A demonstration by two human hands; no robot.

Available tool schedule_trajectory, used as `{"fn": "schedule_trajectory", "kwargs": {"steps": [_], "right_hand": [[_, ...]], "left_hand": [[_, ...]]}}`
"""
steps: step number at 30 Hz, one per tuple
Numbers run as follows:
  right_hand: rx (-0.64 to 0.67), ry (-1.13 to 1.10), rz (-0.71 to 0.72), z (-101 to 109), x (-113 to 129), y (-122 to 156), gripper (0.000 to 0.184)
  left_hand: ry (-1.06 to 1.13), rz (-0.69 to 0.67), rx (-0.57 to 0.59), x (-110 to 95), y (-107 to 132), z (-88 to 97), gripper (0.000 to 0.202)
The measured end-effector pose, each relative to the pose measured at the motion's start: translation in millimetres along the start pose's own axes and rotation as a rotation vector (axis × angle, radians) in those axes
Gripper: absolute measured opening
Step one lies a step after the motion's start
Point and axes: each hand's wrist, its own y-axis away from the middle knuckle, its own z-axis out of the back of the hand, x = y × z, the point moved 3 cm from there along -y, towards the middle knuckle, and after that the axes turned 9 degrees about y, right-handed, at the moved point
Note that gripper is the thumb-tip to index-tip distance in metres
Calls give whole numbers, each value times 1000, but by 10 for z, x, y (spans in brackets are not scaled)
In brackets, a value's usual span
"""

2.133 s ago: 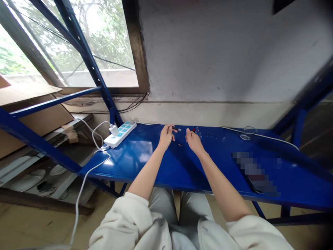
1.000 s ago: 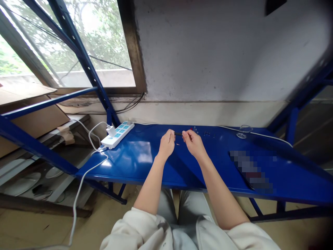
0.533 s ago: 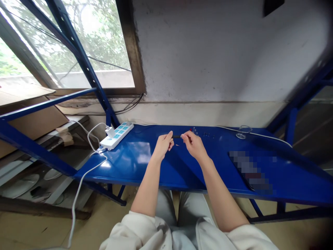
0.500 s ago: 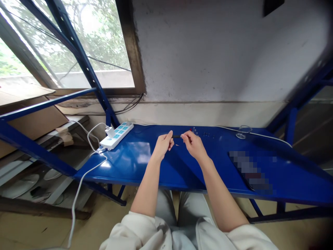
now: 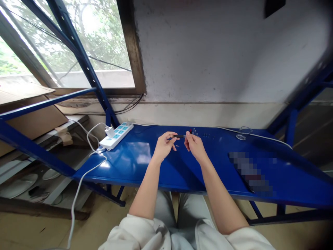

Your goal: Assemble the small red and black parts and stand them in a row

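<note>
Both my hands hover over the middle of a blue metal shelf (image 5: 135, 159). My left hand (image 5: 164, 146) is pinched on one end of a small dark stick-like part (image 5: 180, 136). My right hand (image 5: 194, 145) is closed at the other end of that part, fingertips touching it. A tiny light piece (image 5: 178, 144) lies on the shelf just below the hands. Several small clear and red bits (image 5: 194, 131) and a row of tiny dark pieces (image 5: 207, 134) sit just beyond my right hand.
A white power strip (image 5: 116, 135) with a plugged white cable (image 5: 83, 173) lies at the shelf's left end. A clear ring (image 5: 241, 136) and thin white wire (image 5: 270, 136) lie far right. A blurred dark flat object (image 5: 253, 170) sits at right. Cardboard (image 5: 28, 118) is left.
My hands came together from apart: the right hand moved left to meet the dark part that my left hand holds. Both hands now sit slightly nearer me. The head view shifted a little.
</note>
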Motion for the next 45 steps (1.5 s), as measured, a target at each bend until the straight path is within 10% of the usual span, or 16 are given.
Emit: {"fn": "schedule_trajectory", "kwargs": {"steps": [21, 31, 35, 39, 45], "right_hand": [[129, -31, 121, -62, 98, 3, 26], [100, 98, 192, -94, 96, -15, 26], [36, 275, 295, -8, 78, -50, 20], [-84, 258, 142, 194, -101, -116, 23], [-132, 394, -126, 541, -500, -173, 19]], "left_hand": [[25, -44, -295, -59, 6, 131, 36], [85, -18, -160, -62, -7, 96, 34], [55, -53, -272, -21, -54, 142, 31], [28, -107, -347, 70, -166, 126, 30], [-299, -60, -111, 427, -356, -258, 23]]}}
